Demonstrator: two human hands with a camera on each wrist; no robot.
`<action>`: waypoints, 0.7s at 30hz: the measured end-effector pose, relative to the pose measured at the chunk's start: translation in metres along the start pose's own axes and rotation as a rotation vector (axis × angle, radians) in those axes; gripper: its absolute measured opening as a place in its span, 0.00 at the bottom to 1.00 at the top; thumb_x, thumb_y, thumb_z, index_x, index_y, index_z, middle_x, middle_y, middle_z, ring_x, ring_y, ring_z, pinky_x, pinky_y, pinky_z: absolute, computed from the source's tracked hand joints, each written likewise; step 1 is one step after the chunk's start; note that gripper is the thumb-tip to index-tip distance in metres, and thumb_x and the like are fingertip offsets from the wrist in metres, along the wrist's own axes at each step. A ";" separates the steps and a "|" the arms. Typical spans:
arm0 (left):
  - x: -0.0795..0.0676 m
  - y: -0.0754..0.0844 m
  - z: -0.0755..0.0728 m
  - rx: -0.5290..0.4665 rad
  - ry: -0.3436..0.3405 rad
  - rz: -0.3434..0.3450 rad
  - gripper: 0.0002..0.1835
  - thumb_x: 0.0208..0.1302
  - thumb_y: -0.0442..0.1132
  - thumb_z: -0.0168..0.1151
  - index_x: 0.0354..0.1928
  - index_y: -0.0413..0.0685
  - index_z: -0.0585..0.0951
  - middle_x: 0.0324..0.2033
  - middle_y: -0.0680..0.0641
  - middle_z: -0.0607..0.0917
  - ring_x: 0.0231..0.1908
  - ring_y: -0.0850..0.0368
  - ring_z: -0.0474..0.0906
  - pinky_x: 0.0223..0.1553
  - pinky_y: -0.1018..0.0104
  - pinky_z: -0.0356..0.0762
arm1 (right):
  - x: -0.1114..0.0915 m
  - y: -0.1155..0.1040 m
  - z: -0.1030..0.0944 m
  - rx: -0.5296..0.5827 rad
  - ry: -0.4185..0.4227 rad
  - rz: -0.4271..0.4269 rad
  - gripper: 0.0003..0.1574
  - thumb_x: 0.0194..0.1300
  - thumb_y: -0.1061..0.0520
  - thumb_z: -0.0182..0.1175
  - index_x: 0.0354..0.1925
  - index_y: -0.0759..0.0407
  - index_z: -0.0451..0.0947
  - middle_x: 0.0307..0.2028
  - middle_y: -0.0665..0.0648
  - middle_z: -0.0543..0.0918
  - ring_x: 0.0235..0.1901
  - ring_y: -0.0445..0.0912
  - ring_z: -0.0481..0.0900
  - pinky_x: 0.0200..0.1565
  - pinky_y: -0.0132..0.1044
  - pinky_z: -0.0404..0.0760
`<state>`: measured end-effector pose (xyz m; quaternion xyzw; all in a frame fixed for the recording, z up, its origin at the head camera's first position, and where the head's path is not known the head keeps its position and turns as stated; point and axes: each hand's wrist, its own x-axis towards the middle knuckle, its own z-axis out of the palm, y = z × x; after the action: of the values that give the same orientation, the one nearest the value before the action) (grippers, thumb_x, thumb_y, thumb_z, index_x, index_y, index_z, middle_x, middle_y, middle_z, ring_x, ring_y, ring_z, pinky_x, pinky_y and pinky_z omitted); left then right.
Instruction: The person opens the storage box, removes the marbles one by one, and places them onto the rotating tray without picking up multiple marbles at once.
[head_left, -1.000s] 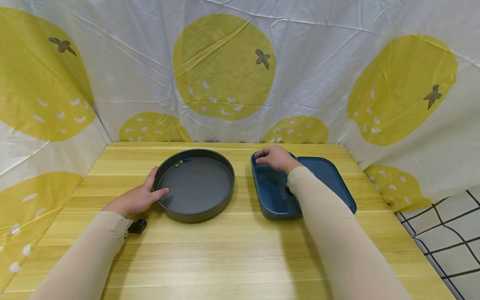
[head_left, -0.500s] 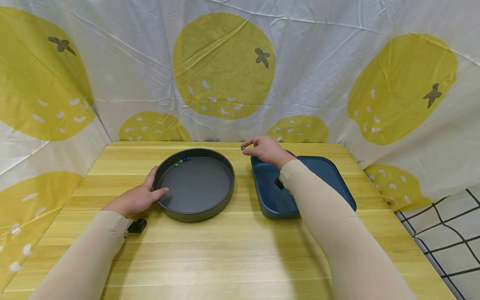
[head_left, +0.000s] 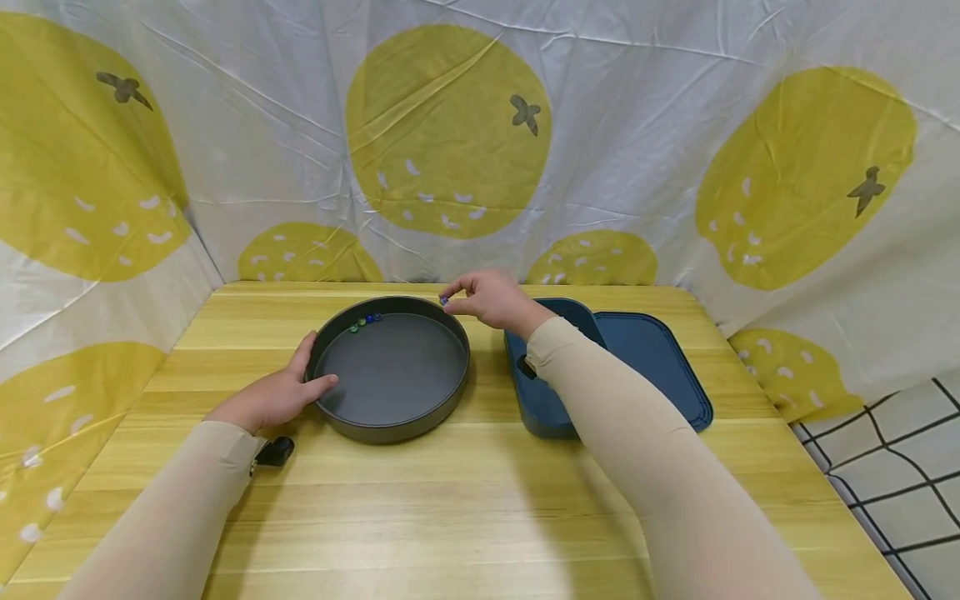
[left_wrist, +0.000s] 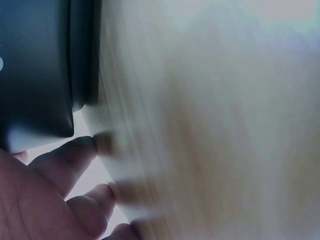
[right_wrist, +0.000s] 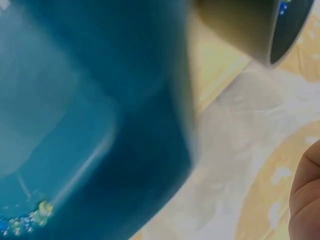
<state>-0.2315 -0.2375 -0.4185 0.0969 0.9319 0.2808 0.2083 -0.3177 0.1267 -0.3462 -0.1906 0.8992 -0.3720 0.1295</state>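
A small, glassy, blue-violet marble (head_left: pixel 444 300) is pinched in the narrow grip of the right hand (head_left: pixel 493 300), between thumb and fingertip. It sits at the very end of the digits, just by the far right rim of a round, dark grey pan (head_left: pixel 390 375); whether it is directly over the rim is unclear. Inside the pan, green and blue marbles (head_left: pixel 362 323) line up along the far left wall. The left hand (head_left: pixel 273 393) holds the pan's left side, thumb over the rim. Nearer the right sleeve, a deep blue container (head_left: pixel 542 423) stands on the wood-grain surface (head_left: pixel 420 517) beside a flat blue lid (head_left: pixel 656 358). The right wrist view shows more glinting marbles (right_wrist: pixel 46 207) in the container's corner.
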 end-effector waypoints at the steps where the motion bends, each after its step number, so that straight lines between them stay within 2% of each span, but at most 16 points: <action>1: 0.000 0.000 0.000 0.004 0.000 0.000 0.56 0.80 0.67 0.46 0.82 0.48 0.20 0.79 0.20 0.48 0.72 0.20 0.65 0.71 0.29 0.64 | 0.001 -0.002 0.003 -0.009 -0.005 -0.008 0.21 0.75 0.47 0.66 0.61 0.50 0.85 0.15 0.46 0.61 0.14 0.43 0.55 0.26 0.39 0.64; 5: 0.000 0.001 0.000 0.019 -0.003 0.002 0.57 0.80 0.67 0.46 0.81 0.48 0.20 0.78 0.19 0.50 0.71 0.21 0.67 0.70 0.29 0.65 | 0.006 -0.008 0.012 -0.008 -0.023 -0.031 0.21 0.75 0.48 0.66 0.62 0.51 0.85 0.14 0.46 0.60 0.14 0.43 0.54 0.27 0.39 0.63; 10: -0.001 0.002 -0.001 0.018 -0.003 0.005 0.56 0.80 0.66 0.46 0.81 0.47 0.19 0.78 0.19 0.50 0.71 0.20 0.65 0.70 0.29 0.64 | 0.011 -0.015 0.021 -0.019 -0.035 -0.059 0.19 0.74 0.49 0.67 0.59 0.50 0.87 0.22 0.49 0.69 0.18 0.43 0.58 0.32 0.37 0.67; 16: -0.001 0.003 -0.001 0.016 -0.009 0.000 0.56 0.80 0.66 0.46 0.81 0.48 0.19 0.78 0.19 0.49 0.71 0.20 0.65 0.71 0.29 0.64 | 0.013 -0.021 0.027 -0.036 -0.055 -0.088 0.20 0.74 0.49 0.67 0.60 0.52 0.87 0.27 0.53 0.79 0.36 0.44 0.77 0.38 0.36 0.73; 19: -0.001 0.003 -0.001 0.015 -0.011 -0.005 0.56 0.80 0.66 0.46 0.81 0.48 0.19 0.78 0.19 0.50 0.71 0.20 0.66 0.70 0.29 0.64 | 0.013 -0.024 0.028 -0.044 -0.062 -0.090 0.20 0.74 0.48 0.67 0.60 0.52 0.87 0.34 0.53 0.84 0.46 0.45 0.82 0.40 0.36 0.76; 21: -0.001 0.003 -0.001 0.014 -0.012 -0.008 0.56 0.80 0.67 0.46 0.81 0.48 0.19 0.78 0.19 0.50 0.71 0.21 0.67 0.70 0.29 0.65 | 0.013 -0.025 0.029 -0.051 -0.064 -0.090 0.20 0.74 0.48 0.67 0.60 0.52 0.87 0.36 0.52 0.85 0.48 0.45 0.83 0.40 0.36 0.76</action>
<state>-0.2306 -0.2364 -0.4153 0.0962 0.9330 0.2727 0.2143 -0.3124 0.0870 -0.3497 -0.2460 0.8942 -0.3484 0.1362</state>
